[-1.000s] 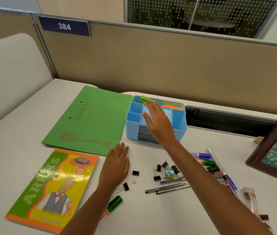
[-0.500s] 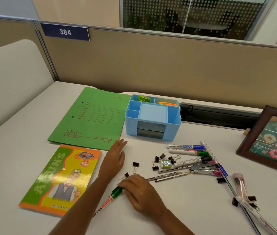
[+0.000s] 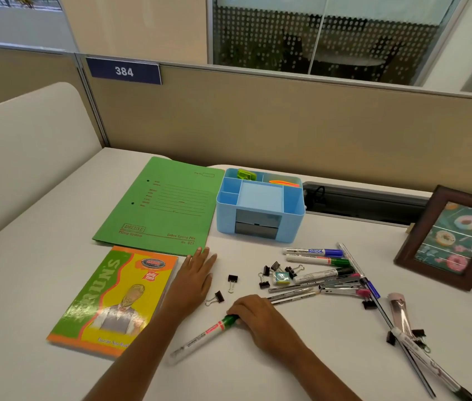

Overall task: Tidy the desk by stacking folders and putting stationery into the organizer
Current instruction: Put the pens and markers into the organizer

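Gripping green-capped marker (image 3: 203,338) w/ curled fingers, R hand (image 3: 260,316) rests on desk (image 3: 55,227); L hand (image 3: 197,274) lies flat nearby, fingers straight, tips just beside green folder (image 3: 159,206).

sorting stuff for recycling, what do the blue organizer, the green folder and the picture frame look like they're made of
Organizer: probably moulded plastic, smooth with a slight sheen; even light-blue walls, rounded corners.
Green folder: thin card, matte; lies flat, with printed lines and punched holes.
Picture frame: dark brown wood or a wood-look finish, slightly glossy; no grain can be made out.
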Demonstrator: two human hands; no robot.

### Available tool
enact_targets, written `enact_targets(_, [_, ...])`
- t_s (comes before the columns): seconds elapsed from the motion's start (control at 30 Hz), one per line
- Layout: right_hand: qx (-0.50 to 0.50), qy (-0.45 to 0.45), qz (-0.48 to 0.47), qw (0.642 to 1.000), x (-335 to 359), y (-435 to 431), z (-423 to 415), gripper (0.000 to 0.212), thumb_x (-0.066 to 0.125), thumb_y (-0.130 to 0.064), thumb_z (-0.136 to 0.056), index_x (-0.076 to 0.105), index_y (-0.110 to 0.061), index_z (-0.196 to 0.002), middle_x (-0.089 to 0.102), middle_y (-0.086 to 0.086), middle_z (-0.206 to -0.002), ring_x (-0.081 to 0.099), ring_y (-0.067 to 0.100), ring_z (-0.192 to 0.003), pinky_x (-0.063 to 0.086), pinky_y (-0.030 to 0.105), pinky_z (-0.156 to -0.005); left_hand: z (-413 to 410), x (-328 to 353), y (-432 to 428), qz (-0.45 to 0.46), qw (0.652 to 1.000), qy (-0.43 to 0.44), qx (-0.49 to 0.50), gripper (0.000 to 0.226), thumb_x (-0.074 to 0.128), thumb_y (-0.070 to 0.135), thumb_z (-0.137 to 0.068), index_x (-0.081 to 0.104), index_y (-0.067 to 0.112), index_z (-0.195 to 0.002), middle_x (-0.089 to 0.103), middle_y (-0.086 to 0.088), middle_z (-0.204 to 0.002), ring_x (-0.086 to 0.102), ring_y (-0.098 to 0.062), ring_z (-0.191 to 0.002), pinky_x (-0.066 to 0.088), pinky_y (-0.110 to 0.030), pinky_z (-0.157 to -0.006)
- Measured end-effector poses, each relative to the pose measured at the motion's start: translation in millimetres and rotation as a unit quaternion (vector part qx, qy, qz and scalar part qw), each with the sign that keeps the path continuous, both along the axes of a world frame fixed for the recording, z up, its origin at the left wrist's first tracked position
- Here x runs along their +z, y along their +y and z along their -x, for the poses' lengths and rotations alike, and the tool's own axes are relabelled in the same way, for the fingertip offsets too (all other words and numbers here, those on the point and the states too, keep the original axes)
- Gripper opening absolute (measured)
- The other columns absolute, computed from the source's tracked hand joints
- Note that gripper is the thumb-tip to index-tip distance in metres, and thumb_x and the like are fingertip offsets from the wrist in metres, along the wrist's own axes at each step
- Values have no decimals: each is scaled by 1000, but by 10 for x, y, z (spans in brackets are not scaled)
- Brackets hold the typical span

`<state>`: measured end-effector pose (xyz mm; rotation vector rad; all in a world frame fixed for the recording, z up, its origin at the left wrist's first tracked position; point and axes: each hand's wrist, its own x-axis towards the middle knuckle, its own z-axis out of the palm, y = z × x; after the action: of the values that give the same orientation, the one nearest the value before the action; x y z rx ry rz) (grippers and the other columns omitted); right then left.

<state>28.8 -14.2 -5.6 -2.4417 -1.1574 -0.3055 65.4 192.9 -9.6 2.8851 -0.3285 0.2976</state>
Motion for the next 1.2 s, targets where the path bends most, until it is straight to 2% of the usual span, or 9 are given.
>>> enact_targets(0.13, [-36, 13, -28, 999, 136, -359, -46, 19, 37, -24, -92, 51, -20, -104, 61, 0, -96, 45, 4, -90, 37, 13, -85, -23, -71, -79, 19, 999, -1, 29, 58, 4, 34, -100, 51, 7, -122, 60, -18, -122, 55, -35, -113, 15, -26, -105])
enact_targets(0.27, [-116, 16, -117, 986, 500, -654, -186, 19, 34, -22, -92, 48, -24, -104, 49, -5, -102, 43, -4, -91, 31, -3, -89, -32, -82, -158, 38, 998, 9, 59, 50, 25, 29, -94, 62, 4, -115, 62, -17, -120, 60, -34, -107, 44, -35, -93])
enact_targets(0.33, [-156, -28, -174, 972, 759, -754, -324, 19, 34, -16, -89, 49, -20, -100, 52, 2, -99, 43, -3, -87, 36, -2, -86, -50, -91, -178, 48, 997, 4, 56, 48, 32, 26, -86, 62, 2, -115, 61, -18, -121, 59, -36, -108, 45, -47, -86])
enact_targets(0.47, [-229, -123, -269, 927, 1259, -888, -614, 25, 37, -14, -91, 57, -3, -101, 55, 20, -95, 48, 9, -83, 47, 13, -78, -52, -124, -159, 59, 997, 10, 48, 55, 25, 29, -87, 55, 2, -124, 52, -19, -132, 49, -36, -121, 30, -47, -99])
enact_targets(0.63, [-295, -160, -238, 912, 1506, -845, -1029, 22, 44, -6, -92, 61, 4, -103, 58, 22, -97, 52, 19, -87, 40, 15, -80, -61, -136, -163, 59, 997, 4, 52, 52, 27, 29, -87, 56, 5, -124, 54, -16, -131, 52, -34, -119, 39, -46, -96])
enact_targets(0.73, [-290, -135, -160, 934, 1432, -781, -1206, 19, 49, -1, -88, 62, 4, -102, 62, 23, -98, 59, 31, -87, 46, 25, -75, -65, -172, -139, 34, 998, -3, 56, 51, 29, 30, -89, 52, 8, -128, 52, -14, -133, 41, -30, -127, 21, -32, -110])
enact_targets(0.83, [-283, -82, -115, 949, 1320, -732, -1284, 23, 50, 3, -88, 61, 2, -108, 61, 23, -106, 58, 34, -98, 50, 34, -79, -50, -142, -128, 26, 998, 12, 55, 52, 16, 36, -98, 47, 10, -131, 51, -12, -134, 28, -22, -127, -2, -23, -110])
enact_targets(1.1, [-317, 46, -208, 924, 1077, -937, -1187, 27, 47, -6, -92, 54, -3, -119, 55, 17, -119, 56, 25, -103, 40, 22, -79, -59, -151, -118, 24, 998, 16, 47, 60, 4, 40, -98, 43, 11, -133, 50, -12, -135, 27, -21, -127, -4, -22, -109])
enact_targets(1.2, [-367, 97, -165, 910, 867, -1176, -1099, 22, 47, -9, -93, 58, -3, -111, 59, 17, -116, 56, 27, -105, 41, 24, -83, -64, -170, -113, 23, 999, 12, 47, 59, 4, 40, -98, 41, 11, -134, 49, -12, -136, 26, -20, -128, -2, -23, -109])
